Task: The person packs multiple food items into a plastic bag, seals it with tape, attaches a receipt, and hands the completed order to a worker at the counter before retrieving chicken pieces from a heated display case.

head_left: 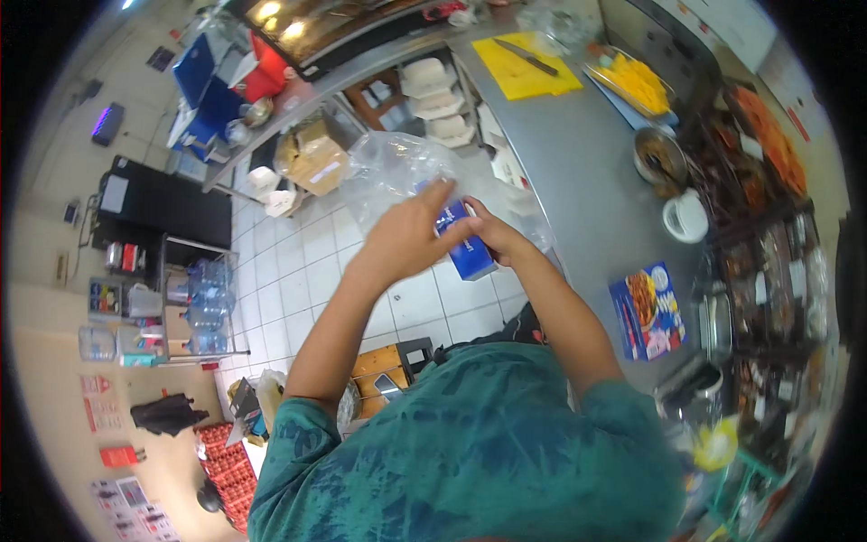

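Above the tiled floor, my right hand grips a long blue cardboard box with white writing, its fingers around the far side. My left hand passes over the box, thumb stretched across it and fingers pointing away from me. Whether the left hand grips or only touches the box cannot be told. A large clear plastic sheet or bag spreads beyond both hands, and its join with the box is hidden. To the right, a second blue printed box with a food picture lies on the steel counter.
A knife lies on a yellow cutting board. Nearby are a tray of yellow food, a metal pot and a white tub. Foam containers fill a low shelf; a wooden stool holds a phone.
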`<state>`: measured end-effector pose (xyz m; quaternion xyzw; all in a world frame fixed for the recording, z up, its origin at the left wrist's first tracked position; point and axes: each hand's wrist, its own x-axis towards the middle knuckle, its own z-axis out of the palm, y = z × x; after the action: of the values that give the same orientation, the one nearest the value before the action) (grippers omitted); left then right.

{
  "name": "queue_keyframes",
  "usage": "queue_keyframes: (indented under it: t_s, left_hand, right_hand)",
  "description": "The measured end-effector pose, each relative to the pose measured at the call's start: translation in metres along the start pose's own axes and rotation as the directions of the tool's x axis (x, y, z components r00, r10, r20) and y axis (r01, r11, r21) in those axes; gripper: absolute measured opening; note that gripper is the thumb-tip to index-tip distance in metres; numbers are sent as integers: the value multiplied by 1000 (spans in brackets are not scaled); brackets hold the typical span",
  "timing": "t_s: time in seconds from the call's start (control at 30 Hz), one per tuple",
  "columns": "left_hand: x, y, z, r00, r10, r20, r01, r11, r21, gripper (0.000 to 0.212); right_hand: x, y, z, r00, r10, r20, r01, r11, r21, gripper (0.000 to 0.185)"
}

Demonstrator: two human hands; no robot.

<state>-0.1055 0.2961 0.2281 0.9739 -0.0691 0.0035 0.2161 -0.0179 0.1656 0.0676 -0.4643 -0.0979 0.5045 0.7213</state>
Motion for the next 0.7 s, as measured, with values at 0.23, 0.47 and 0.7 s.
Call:
queue_keyframes:
  t_s: [0.23,0.47,0.7]
  left_hand:
    - [34,82,49,1000,-23,-6,23,1000,15,90]
    - [57,136,27,972,225,-60,-232,956,-180,97]
    - [71,135,18,842,539,-4,-181,277,-944,119]
  right_hand:
    - [76,-24,-5,986,-48,158,33,995,99,83]
    - [43,-70,-52,958,-254,-129,265,962,73,84]
    - [21,-102,-142,518,-456,-723,333,887,-320,85]
